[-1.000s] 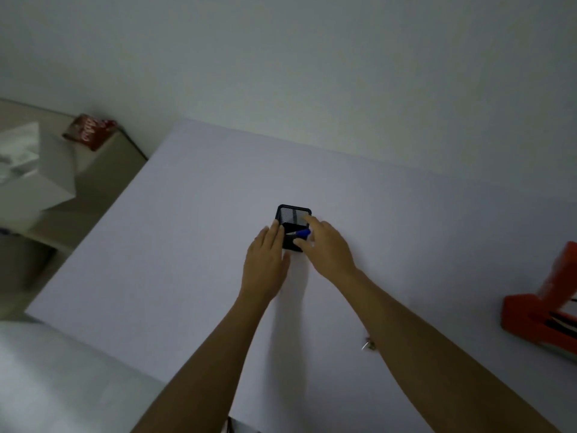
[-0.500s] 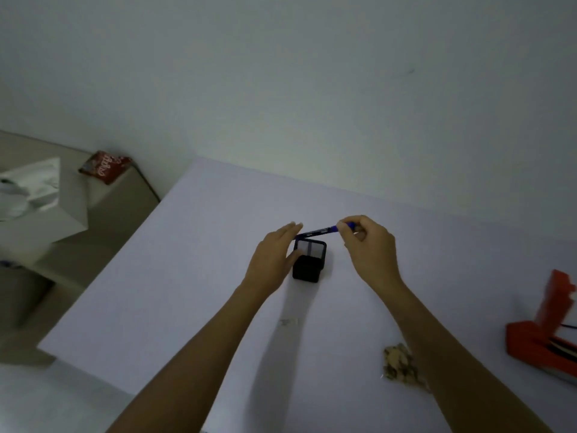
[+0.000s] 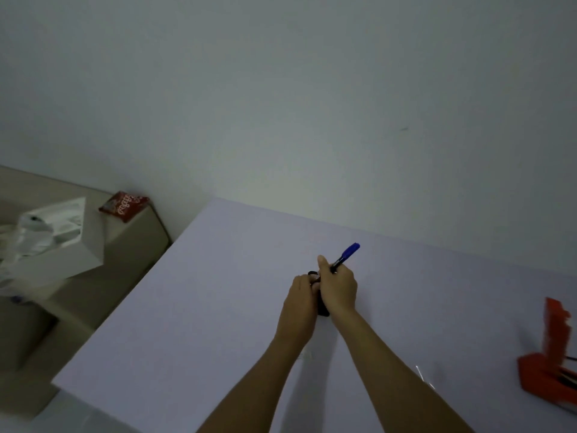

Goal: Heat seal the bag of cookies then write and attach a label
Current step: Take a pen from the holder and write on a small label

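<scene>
Step in hand: fetching the writing tool — likely the label-writing part of the task, judging by the pen lifted out over the holder.
Right hand: fingers curled round the blue pen, capped end pointing up and to the far right.
Left hand: wrapped against the left side of the black pen holder, steadying it; fingers curled on it, mostly hiding it.
Pen holder: mid-table, between the two hands, only a dark sliver showing.
Bag of cookies: not clearly in view — a faint glint of clear plastic near the right forearm may be its edge; cannot tell.
Label: a small pale scrap just beside the left forearm, too faint to name for sure.
Next move calls for: letting go of the holder, uncapping the pen, bringing it near to the label.
Table: pale, wide surface.
Right edge: orange heat sealer, partly cut off, well apart from the hands.
Far left, off the table: white box with crumpled plastic, red packet on a beige ledge.
In the way: nothing evident between hands and near table edge.
</scene>
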Demonstrator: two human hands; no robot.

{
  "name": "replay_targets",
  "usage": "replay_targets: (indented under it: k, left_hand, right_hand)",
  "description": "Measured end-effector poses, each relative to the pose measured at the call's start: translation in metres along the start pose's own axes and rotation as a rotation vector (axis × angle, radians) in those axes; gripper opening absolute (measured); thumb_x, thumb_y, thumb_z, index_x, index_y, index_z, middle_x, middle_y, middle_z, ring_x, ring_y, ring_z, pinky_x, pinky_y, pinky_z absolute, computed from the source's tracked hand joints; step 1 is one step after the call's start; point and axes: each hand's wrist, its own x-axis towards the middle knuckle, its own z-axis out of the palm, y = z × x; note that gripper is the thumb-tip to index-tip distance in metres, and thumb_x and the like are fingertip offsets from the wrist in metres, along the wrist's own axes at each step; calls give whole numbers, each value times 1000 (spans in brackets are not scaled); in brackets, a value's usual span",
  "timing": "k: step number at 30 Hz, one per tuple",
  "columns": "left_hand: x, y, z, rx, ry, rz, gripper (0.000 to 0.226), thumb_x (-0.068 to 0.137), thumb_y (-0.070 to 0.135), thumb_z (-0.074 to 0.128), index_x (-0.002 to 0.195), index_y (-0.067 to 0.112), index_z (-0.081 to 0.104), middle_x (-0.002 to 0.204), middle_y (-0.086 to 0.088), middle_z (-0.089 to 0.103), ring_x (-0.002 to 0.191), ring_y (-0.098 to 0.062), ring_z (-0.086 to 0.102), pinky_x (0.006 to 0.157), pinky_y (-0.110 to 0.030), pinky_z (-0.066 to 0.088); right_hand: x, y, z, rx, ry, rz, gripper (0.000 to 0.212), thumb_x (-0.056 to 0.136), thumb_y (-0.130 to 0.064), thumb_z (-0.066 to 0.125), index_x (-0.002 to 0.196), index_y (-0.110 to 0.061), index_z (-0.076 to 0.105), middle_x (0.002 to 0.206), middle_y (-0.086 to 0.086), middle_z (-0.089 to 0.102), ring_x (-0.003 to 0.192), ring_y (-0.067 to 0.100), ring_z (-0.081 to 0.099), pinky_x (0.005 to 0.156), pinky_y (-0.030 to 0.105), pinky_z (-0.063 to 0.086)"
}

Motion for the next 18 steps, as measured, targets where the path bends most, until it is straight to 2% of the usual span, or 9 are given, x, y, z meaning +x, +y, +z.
replay_targets:
  k: [3, 6, 8, 11, 15, 16, 18]
  left_hand:
    - [0, 0, -8, -73, -80, -38, 20, 100, 18, 38, 86, 12, 50, 75, 8, 42, 68, -12, 40, 66, -30, 42]
    - [7, 3, -15, -33, -130, -14, 22, 99, 11, 40, 80, 22, 41, 71, 17, 33, 61, -3, 34, 61, -13, 31]
    - [12, 4, -19, -32, -162, -8, 36, 100, 9, 38, 70, 28, 33, 70, 18, 34, 60, 0, 33, 58, -9, 30]
    - [18, 2, -26, -105, -168, -56, 43, 101, 6, 35, 65, 29, 29, 66, 13, 35, 59, -2, 31, 57, -12, 27]
    - [25, 6, -40, -93, -178, -15, 42, 101, 7, 33, 65, 28, 29, 64, 11, 38, 57, -2, 33, 55, -15, 29]
    - [24, 5, -45, -124, -155, -22, 40, 102, 10, 32, 65, 25, 32, 62, 9, 40, 57, -4, 36, 57, -17, 31]
    - [15, -6, -60, -191, -82, -67, 37, 104, 18, 31, 68, 17, 39, 61, 0, 43, 57, -10, 39, 57, -20, 35]
  right_hand:
    - [4, -4, 4, -57, 15, -23, 44, 98, -41, 45, 78, -5, 61, 67, 3, 62, 58, 14, 57, 54, 26, 40]
    - [9, -8, 7, -69, 1, -21, 41, 101, -37, 40, 83, -6, 60, 72, 0, 59, 63, 13, 56, 54, 20, 39]
    - [14, -11, 8, -53, -18, 13, 39, 102, -36, 39, 87, -7, 60, 77, 1, 60, 68, 15, 57, 58, 24, 42]
    - [20, -15, 10, -36, -50, 23, 37, 102, -35, 38, 88, -7, 59, 84, 3, 61, 73, 17, 58, 71, 29, 45]
    - [20, -26, 17, 13, -94, 24, 42, 102, -35, 38, 94, -3, 64, 86, 5, 64, 78, 20, 61, 78, 33, 48]
    - [26, -28, 15, 29, -54, 42, 43, 102, -36, 38, 95, -2, 64, 88, 8, 66, 80, 24, 62, 78, 35, 48]
    - [49, -36, -6, 99, 165, 124, 44, 102, -35, 37, 93, -2, 66, 97, 16, 69, 87, 32, 63, 78, 37, 48]
